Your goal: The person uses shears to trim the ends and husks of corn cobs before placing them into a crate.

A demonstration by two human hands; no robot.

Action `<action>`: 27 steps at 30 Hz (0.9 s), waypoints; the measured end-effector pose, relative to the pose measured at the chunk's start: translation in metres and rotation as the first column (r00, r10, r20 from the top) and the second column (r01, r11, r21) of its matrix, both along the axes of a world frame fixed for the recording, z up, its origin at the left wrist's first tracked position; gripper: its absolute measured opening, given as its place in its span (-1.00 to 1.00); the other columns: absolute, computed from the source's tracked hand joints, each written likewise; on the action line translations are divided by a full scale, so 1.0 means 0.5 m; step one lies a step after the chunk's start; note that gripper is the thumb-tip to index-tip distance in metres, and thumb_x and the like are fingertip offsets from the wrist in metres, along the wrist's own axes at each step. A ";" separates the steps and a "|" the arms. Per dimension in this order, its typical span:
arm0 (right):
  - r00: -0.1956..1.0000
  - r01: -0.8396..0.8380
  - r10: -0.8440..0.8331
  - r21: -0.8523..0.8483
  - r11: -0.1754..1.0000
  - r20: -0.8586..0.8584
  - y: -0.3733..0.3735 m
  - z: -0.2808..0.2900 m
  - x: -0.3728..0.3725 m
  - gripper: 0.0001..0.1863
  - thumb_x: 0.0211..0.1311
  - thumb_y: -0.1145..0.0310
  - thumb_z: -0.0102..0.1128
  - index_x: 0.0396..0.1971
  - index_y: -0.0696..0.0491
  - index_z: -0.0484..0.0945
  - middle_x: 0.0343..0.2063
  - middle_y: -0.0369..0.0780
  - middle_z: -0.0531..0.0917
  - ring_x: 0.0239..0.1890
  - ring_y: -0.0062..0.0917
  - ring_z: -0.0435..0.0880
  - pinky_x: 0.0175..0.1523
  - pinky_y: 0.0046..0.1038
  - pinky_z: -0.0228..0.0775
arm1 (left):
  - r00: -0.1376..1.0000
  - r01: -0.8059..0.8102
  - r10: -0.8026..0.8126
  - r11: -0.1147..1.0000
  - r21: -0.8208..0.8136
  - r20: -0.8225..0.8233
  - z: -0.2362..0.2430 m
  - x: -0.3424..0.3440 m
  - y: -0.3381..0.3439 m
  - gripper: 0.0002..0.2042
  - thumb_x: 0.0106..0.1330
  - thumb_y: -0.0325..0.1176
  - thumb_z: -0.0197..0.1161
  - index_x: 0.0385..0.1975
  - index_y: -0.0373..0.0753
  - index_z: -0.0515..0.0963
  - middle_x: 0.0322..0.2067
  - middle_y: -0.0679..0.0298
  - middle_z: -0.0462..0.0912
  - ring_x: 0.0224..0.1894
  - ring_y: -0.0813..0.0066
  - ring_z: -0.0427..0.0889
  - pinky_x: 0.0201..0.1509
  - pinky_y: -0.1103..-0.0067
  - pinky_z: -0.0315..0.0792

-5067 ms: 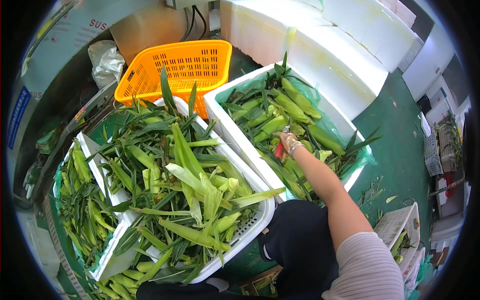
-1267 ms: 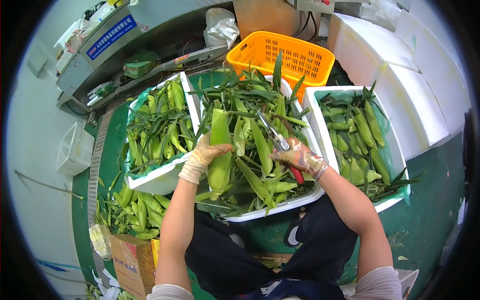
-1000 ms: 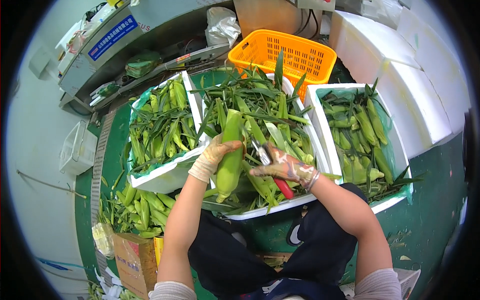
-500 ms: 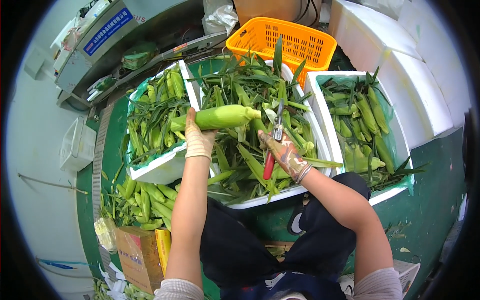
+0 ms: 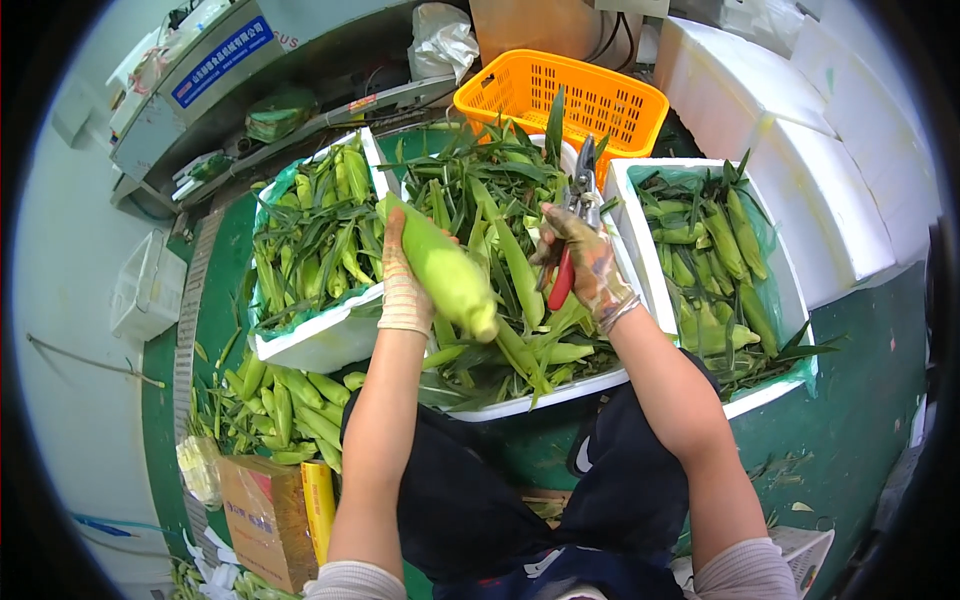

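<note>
In my gloved left hand [image 5: 403,270] is an ear of corn [image 5: 440,268] in its green husk, its stalk end tilted down toward me and to the right. My right hand [image 5: 588,258], in a stained glove, grips red-handled pruning shears [image 5: 580,195] with the blades pointing up and away from me. Shears and corn are apart. Beneath both hands stands a large white tub [image 5: 520,402] heaped with husk leaves [image 5: 520,270] and stalk pieces. The left palm and part of the shears' handles are hidden.
A white foam box [image 5: 318,350] of husked-in corn stands left, another foam box [image 5: 797,290] right. Behind the tub is an orange crate [image 5: 560,85]. More corn [image 5: 290,405] lies on the floor near a cardboard box [image 5: 262,520]. White foam blocks [image 5: 810,190] stand far right.
The corn has swung from lying sideways to pointing its stalk end down toward me. My right hand has moved slightly right and up with the shears.
</note>
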State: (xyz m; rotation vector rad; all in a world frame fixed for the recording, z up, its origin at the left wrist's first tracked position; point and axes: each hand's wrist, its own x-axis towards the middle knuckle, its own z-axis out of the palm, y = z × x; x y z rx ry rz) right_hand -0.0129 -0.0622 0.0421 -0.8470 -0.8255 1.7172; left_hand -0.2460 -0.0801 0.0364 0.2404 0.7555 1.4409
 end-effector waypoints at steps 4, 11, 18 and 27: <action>0.201 0.012 -0.499 0.507 0.862 0.843 -0.014 0.024 -0.033 -0.36 0.01 -0.10 0.31 -0.19 0.15 0.32 -0.43 -0.11 0.58 -0.38 -0.30 0.59 -0.25 -0.36 0.50 | 0.955 -0.284 0.293 0.949 -0.135 0.054 -0.034 -0.044 0.000 -0.32 0.03 0.19 0.29 0.04 -0.15 0.36 -0.03 0.16 0.45 -0.02 0.17 0.42 0.11 0.19 0.30; 0.826 0.284 -0.502 0.578 0.765 0.258 -0.054 0.008 -0.136 -0.54 0.05 0.31 0.39 -0.16 0.08 0.31 -0.17 -0.19 0.57 -0.20 -0.56 0.60 -0.11 -0.49 0.47 | 0.946 -0.251 0.289 0.940 -0.229 0.149 -0.003 0.015 0.015 -0.40 0.20 0.11 0.15 0.13 -0.15 0.31 0.12 0.15 0.37 0.16 0.16 0.33 0.31 0.18 0.14; 0.768 0.363 -0.636 0.769 0.526 0.072 0.013 0.047 -0.106 -0.57 -0.02 0.32 0.37 -0.24 0.06 0.30 -0.48 -0.24 0.56 -0.45 -0.51 0.57 -0.41 -0.46 0.43 | 0.978 0.162 -0.191 0.950 -0.268 -0.089 0.062 0.105 -0.082 -0.57 0.30 0.00 0.07 -0.03 -0.21 0.43 -0.08 0.23 0.50 0.00 0.33 0.41 0.16 0.30 0.23; 0.884 0.439 -0.466 0.277 0.855 0.040 0.081 0.015 0.057 -0.80 0.18 0.27 0.10 -0.40 0.12 0.50 -0.44 -0.26 0.52 -0.34 -0.52 0.50 -0.17 -0.49 0.37 | -0.435 0.168 0.160 0.981 0.095 -0.886 0.136 0.140 -0.162 -0.52 -0.11 -0.32 0.48 -0.22 -0.27 0.37 -0.33 0.14 0.50 -0.35 0.39 0.50 -0.30 0.43 0.46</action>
